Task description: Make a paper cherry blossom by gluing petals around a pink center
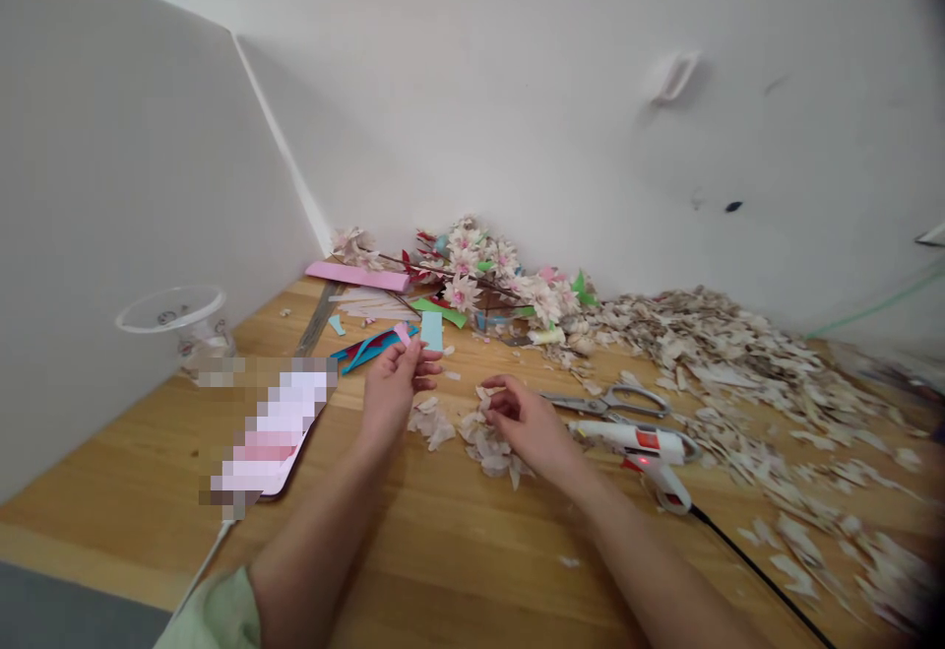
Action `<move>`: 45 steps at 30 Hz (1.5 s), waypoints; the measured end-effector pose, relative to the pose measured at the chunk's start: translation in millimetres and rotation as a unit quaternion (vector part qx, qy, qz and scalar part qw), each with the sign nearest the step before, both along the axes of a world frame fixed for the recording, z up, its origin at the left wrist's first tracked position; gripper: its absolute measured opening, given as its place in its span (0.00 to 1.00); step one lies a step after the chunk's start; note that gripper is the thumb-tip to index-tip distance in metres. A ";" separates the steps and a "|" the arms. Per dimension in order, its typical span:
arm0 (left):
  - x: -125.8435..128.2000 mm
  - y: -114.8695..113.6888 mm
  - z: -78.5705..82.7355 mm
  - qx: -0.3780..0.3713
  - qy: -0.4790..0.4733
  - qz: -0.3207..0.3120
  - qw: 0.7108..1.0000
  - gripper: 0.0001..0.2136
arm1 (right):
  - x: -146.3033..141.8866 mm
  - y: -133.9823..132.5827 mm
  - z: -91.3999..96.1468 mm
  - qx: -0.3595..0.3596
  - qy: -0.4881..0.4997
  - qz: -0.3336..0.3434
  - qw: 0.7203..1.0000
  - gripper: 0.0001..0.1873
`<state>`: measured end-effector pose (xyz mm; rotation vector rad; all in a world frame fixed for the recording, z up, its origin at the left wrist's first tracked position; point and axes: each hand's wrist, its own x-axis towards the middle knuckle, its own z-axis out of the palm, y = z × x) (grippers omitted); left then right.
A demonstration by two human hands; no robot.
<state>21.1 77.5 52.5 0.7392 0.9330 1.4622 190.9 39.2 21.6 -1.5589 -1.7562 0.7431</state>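
Observation:
My left hand [395, 383] is closed in a pinch on a small pink paper piece [403, 334], its other fingers loosely curled. A light-blue paper strip [432, 330] lies just beyond those fingertips. My right hand [526, 422] hovers low over a small heap of whitish dried petals [496, 454]. Its thumb and forefinger curve around one pale petal [483, 399] at the heap's edge. A second small cluster of petals [432, 424] lies between the two hands. Scissors [627, 401] and a white hot glue gun [642, 442] rest to the right of my right hand.
Artificial blossom branches [472, 265] lie along the wall, with a pink paper strip [358, 277] to their left. A large petal pile [709, 344] spreads over the right side. A phone [277, 437] and a clear plastic cup [184, 324] are at left. The glue gun's cord [760, 570] trails frontward.

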 end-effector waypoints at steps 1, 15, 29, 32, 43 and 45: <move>0.2 -0.1 -0.8 -0.001 0.001 -0.008 1.000 0.10 | -0.7 -0.4 0.6 0.003 -0.001 -0.003 1.000 0.16; 6.3 -7.8 -7.8 0.043 0.062 -0.062 0.995 0.17 | -23.6 -12.1 5.8 0.092 -0.110 0.044 0.989 0.17; 16.5 -12.4 -16.1 -0.055 0.052 -0.171 0.982 0.16 | -18.2 -11.0 -7.5 0.077 0.108 -0.051 0.990 0.10; 18.1 -14.2 -17.5 -0.066 0.043 -0.218 0.973 0.16 | -16.9 -18.4 -0.4 0.170 0.082 -0.086 0.978 0.11; 19.8 -24.1 -14.7 -0.002 0.033 -0.287 0.957 0.16 | -2.9 -23.0 8.8 0.407 -0.080 -0.030 0.909 0.10; 18.8 -25.2 -11.6 0.015 0.031 -0.291 0.956 0.17 | -2.9 -22.6 8.6 0.420 -0.092 -0.026 0.902 0.12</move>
